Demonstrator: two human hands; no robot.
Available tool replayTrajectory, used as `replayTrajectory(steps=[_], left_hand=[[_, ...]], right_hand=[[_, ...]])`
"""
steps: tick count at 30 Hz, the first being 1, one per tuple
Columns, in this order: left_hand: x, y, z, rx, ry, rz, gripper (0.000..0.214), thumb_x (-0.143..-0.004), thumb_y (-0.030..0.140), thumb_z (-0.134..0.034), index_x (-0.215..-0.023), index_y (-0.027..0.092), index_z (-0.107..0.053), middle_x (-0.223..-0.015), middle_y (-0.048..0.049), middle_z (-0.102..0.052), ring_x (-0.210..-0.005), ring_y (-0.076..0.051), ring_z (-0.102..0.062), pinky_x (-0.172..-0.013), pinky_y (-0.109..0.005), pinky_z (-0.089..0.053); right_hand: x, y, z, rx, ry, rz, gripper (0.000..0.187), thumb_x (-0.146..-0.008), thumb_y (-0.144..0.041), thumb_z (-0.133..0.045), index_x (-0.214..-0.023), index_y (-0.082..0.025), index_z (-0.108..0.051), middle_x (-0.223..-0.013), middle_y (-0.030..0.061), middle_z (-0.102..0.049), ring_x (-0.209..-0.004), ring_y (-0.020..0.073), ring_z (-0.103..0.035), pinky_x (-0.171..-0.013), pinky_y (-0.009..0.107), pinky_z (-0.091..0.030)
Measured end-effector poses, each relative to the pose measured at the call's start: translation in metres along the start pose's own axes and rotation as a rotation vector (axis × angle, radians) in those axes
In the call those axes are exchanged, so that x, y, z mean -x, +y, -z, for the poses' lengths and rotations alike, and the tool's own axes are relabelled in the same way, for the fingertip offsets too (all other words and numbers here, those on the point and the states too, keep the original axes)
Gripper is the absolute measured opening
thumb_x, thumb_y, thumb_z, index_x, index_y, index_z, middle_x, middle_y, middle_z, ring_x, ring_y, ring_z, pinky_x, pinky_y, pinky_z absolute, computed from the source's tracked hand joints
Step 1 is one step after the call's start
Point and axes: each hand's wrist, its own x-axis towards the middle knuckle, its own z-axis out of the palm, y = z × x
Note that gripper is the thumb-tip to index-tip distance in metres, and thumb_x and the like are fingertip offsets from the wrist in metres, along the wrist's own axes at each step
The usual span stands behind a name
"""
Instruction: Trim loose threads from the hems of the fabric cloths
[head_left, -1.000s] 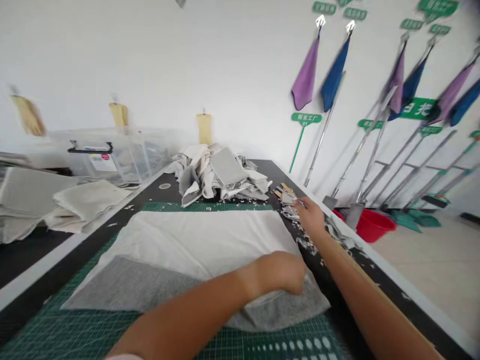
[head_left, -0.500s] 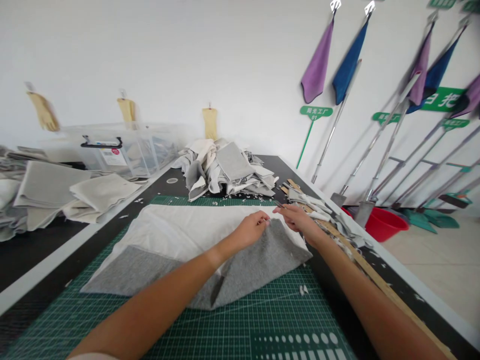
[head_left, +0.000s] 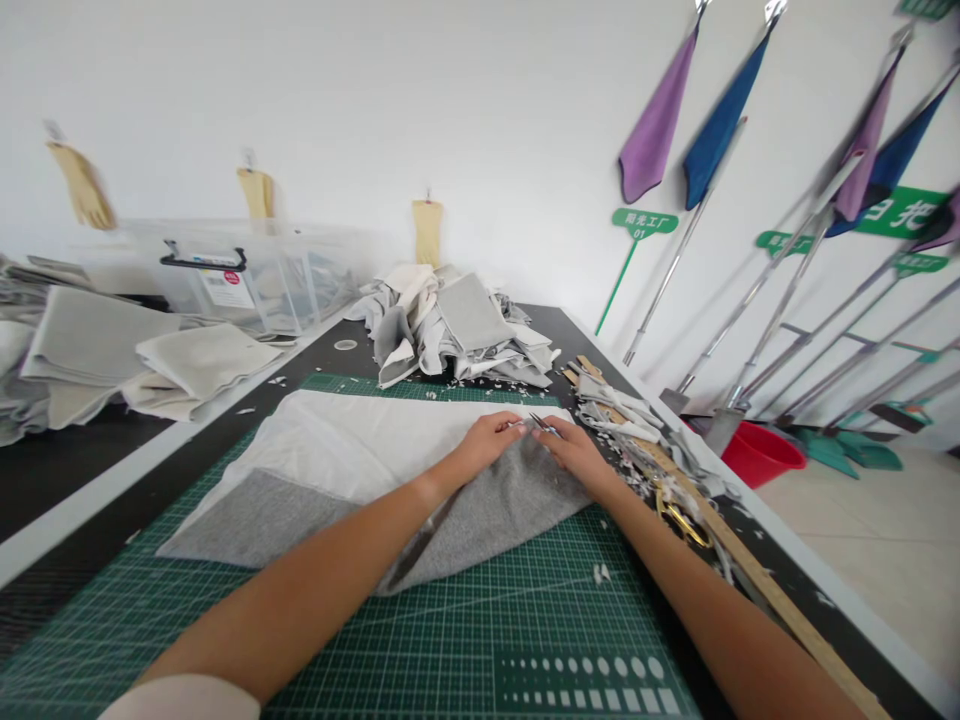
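Note:
A grey and white fabric piece [head_left: 337,470] lies on a green cutting mat [head_left: 525,620], its near right corner folded over with the grey side up. My left hand [head_left: 487,445] pinches the far edge of the folded grey flap. My right hand [head_left: 566,450] is right beside it, fingers closed on a small metal tool [head_left: 541,424] whose tips point at the fabric edge between the hands.
A heap of grey and white fabric scraps [head_left: 457,335] sits at the far end of the black table. Folded cloths [head_left: 142,365] and a clear plastic bin [head_left: 247,280] are at the left. A wooden ruler [head_left: 750,570], gold scissors [head_left: 679,515] and offcuts line the right edge. Mops and a red bucket [head_left: 757,450] stand against the wall.
My right hand came back from the scraps at the table's right edge with the small tool. My left hand folded the grey corner over and moved to the far edge; both hands now meet.

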Motion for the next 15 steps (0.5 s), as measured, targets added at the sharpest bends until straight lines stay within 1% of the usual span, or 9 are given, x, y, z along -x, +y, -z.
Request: replayTrajectory(steps=[3, 7, 11, 15], left_hand=[[0.0011, 0.0042, -0.0003, 0.047, -0.016, 0.014, 0.032, -0.091, 0.04, -0.057, -0.099, 0.014, -0.072, -0.095, -0.0055, -0.071, -0.086, -0.018, -0.06, -0.08, -0.028, -0.045], [0.0015, 0.0072, -0.0007, 0.063, 0.035, 0.037, 0.032, -0.091, 0.041, -0.056, -0.094, 0.013, -0.072, -0.093, -0.0061, -0.071, -0.089, -0.019, -0.061, -0.084, -0.029, -0.045], [0.0012, 0.005, -0.0004, 0.07, 0.042, 0.029, 0.031, -0.091, 0.042, -0.056, -0.093, 0.014, -0.071, -0.091, -0.005, -0.07, -0.088, -0.018, -0.06, -0.084, -0.028, -0.045], [0.0012, 0.0064, 0.0004, 0.072, 0.034, 0.028, 0.031, -0.091, 0.042, -0.056, -0.093, 0.014, -0.07, -0.091, -0.0045, -0.07, -0.088, -0.018, -0.06, -0.084, -0.028, -0.045]], right_hand=[[0.0003, 0.0014, -0.0018, 0.025, 0.002, 0.05, 0.03, -0.088, -0.051, -0.056, -0.086, -0.021, -0.063, -0.059, -0.0051, -0.044, -0.052, 0.0113, -0.039, -0.052, 0.025, -0.031], [0.0023, 0.0021, -0.0052, 0.054, 0.038, 0.1, 0.036, -0.09, -0.054, -0.054, -0.078, -0.021, -0.059, -0.06, -0.0043, -0.044, -0.057, 0.0118, -0.041, -0.055, 0.024, -0.032], [0.0024, 0.0031, -0.0085, 0.08, 0.103, 0.121, 0.036, -0.09, -0.055, -0.054, -0.082, -0.021, -0.061, -0.064, -0.0034, -0.048, -0.061, 0.0131, -0.044, -0.057, 0.024, -0.034], [0.004, 0.0015, -0.0086, 0.146, 0.16, 0.137, 0.036, -0.09, -0.056, -0.051, -0.087, -0.022, -0.064, -0.073, -0.0014, -0.056, -0.07, 0.0158, -0.049, -0.064, 0.026, -0.038]])
